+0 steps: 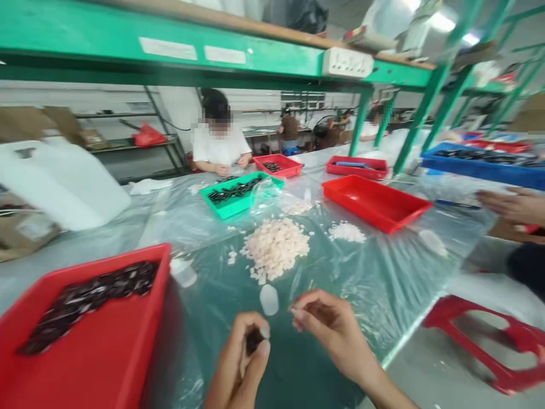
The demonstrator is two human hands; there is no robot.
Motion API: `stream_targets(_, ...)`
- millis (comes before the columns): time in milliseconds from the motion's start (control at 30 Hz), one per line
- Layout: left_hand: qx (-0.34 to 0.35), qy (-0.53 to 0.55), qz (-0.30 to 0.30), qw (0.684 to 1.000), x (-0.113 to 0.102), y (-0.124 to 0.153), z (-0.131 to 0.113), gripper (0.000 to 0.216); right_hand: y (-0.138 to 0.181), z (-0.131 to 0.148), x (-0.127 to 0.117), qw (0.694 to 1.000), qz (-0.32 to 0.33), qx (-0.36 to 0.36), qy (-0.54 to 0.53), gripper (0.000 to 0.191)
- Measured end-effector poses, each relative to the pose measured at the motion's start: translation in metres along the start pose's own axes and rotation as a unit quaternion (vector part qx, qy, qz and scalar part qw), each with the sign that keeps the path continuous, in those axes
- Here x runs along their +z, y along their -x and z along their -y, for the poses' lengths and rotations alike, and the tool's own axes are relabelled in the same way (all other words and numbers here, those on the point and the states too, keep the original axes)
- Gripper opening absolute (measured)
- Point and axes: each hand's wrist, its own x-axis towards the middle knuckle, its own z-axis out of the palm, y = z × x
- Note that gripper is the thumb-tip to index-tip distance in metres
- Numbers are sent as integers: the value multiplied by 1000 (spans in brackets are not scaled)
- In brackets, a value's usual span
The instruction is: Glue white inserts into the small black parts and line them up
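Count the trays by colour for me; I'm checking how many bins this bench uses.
Red trays: 4
Green tray: 1
Blue tray: 1
Total: 6
Blurred shapes at the far right are left out.

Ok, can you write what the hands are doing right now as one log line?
left hand: pinching dark piece | right hand: pinched shut, contents unclear | nearby: white pieces pile, red tray of dark parts

Open just near-right of the loose heap of small white plastic pieces (276,247); blocked left by the red rectangular plastic tray (128,363).
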Motion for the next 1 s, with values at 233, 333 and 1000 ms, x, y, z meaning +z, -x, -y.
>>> stream_targets(233, 3, 27, 0, 1000, -3, 2, 5, 23, 8, 11, 37, 999, -14, -33, 19, 11)
stream_targets(333, 12, 42, 8, 999, -3, 2, 4, 16, 8, 11, 41, 998, -23, -48, 32, 12)
stream_targets(1000, 97, -50, 18, 994, -10, 1, 5, 10, 18, 4, 49, 982, -56, -135, 120, 25)
